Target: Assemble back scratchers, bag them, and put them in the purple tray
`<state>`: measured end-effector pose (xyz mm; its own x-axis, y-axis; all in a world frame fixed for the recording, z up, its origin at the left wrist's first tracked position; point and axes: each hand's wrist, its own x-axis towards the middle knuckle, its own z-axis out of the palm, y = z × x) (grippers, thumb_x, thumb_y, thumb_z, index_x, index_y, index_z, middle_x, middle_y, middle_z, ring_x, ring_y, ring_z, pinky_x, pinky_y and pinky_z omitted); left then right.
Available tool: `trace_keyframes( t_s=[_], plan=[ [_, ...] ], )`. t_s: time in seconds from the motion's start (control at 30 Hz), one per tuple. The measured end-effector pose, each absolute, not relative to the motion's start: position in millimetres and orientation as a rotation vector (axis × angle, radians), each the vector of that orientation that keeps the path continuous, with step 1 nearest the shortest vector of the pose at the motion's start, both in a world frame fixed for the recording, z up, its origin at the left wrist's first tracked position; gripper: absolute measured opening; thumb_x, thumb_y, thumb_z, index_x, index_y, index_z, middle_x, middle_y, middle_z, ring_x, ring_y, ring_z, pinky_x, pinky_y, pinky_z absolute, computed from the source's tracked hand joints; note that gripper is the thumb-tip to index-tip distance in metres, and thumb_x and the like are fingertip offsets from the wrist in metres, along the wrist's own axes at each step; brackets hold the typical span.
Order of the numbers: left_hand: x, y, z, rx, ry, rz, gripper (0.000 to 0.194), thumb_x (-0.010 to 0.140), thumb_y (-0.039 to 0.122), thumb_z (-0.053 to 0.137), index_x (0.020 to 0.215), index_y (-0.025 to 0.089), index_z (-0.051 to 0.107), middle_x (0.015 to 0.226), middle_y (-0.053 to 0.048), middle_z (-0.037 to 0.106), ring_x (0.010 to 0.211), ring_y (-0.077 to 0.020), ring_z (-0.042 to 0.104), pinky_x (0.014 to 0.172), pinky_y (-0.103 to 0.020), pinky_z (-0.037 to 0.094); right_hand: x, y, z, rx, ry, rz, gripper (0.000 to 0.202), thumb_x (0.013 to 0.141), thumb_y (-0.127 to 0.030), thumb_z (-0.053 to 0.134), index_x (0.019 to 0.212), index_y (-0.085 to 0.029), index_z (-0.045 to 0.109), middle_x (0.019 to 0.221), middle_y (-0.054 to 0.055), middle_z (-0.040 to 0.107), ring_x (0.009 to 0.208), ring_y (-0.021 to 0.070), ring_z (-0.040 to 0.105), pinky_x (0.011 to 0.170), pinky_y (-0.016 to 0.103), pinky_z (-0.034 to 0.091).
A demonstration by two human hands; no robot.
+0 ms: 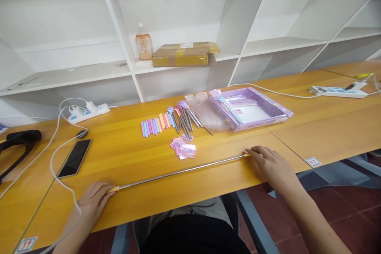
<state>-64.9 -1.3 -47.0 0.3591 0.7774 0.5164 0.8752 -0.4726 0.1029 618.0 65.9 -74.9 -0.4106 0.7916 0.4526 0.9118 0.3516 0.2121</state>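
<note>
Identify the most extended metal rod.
The long rod spanning between the left hand and right hand; the other rods are shorter and bunched near the clear bag.

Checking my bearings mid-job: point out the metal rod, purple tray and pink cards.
Metal rod (184, 171): head view, middle of shaft.
Purple tray (262, 122): head view, near wall.
Pink cards (187, 149): head view, top card.

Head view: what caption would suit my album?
Left hand and right hand hold opposite ends of a long metal rod near pink cards.
</note>
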Motion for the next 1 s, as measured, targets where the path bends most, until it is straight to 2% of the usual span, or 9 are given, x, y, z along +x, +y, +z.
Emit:
trace_keyframes(
  t_s=[0.27,0.37,0.53,0.6,0.7,1.0],
  plan=[
    [-61.4,-6.8,-41.9,-2.463,-1.513,-0.755,0.041,0.111,0.053,0.048,0.106,0.025,0.078,0.099,-0.003,0.080,0.093,-0.0205,0.078,0.086,-0.031,0.065,614.6,66.3,-68.5,-1.470,-2.371,-0.635,0.026,0.098,-0.008,0.058,0.119,-0.013,0.072,0.094,0.009,0.065,0.087,0.0252,0.065,0.080,0.038,0.048],
    [-33.5,-5.6,-36.0,-2.537,-1.495,-0.781,0.034,0.112,0.047,0.050,0.109,0.026,0.077,0.099,-0.003,0.078,0.093,-0.0201,0.075,0.086,-0.032,0.063,594.2,67.2,-65.6,-1.361,-2.378,-0.601,0.024,0.101,-0.008,0.057,0.118,-0.013,0.072,0.093,0.009,0.066,0.087,0.0234,0.065,0.079,0.037,0.047],
    [63.0,-6.8,-38.8,-2.516,-1.424,-0.937,0.017,0.110,0.030,0.059,0.110,0.021,0.073,0.092,-0.005,0.071,0.084,-0.0195,0.068,0.078,-0.032,0.056,496.4,52.4,-57.1,-1.143,-2.429,-0.518,0.018,0.106,-0.010,0.056,0.112,-0.012,0.072,0.093,0.009,0.065,0.081,0.0218,0.057,0.078,0.036,0.043],
    [100.5,-8.8,-43.5,-2.571,-1.408,-0.901,0.015,0.109,0.024,0.058,0.111,0.020,0.072,0.093,-0.005,0.070,0.084,-0.0200,0.066,0.079,-0.033,0.055,451.7,42.5,-55.0,-1.067,-2.444,-0.548,0.015,0.104,-0.008,0.058,0.100,-0.013,0.071,0.089,0.008,0.063,0.077,0.0218,0.053,0.074,0.037,0.040],
    [131.7,-10.0,-50.5,-2.608,-1.426,-0.917,0.014,0.109,0.019,0.056,0.110,0.019,0.070,0.091,-0.005,0.068,0.083,-0.0206,0.065,0.079,-0.034,0.054,405.9,31.6,-53.4,-1.027,-2.432,-0.624,0.023,0.101,-0.003,0.057,0.085,-0.016,0.067,0.083,0.007,0.058,0.072,0.0218,0.046,0.069,0.038,0.033],
    [123.8,-4.4,-59.2,-2.630,-1.464,-1.034,0.010,0.107,0.018,0.059,0.105,0.021,0.068,0.091,-0.004,0.067,0.084,-0.0207,0.064,0.077,-0.033,0.053,377.3,23.5,-51.9,-1.059,-2.387,-0.671,0.026,0.095,-0.001,0.056,0.075,-0.017,0.061,0.078,0.006,0.051,0.071,0.0219,0.043,0.066,0.039,0.027]
  ],
)
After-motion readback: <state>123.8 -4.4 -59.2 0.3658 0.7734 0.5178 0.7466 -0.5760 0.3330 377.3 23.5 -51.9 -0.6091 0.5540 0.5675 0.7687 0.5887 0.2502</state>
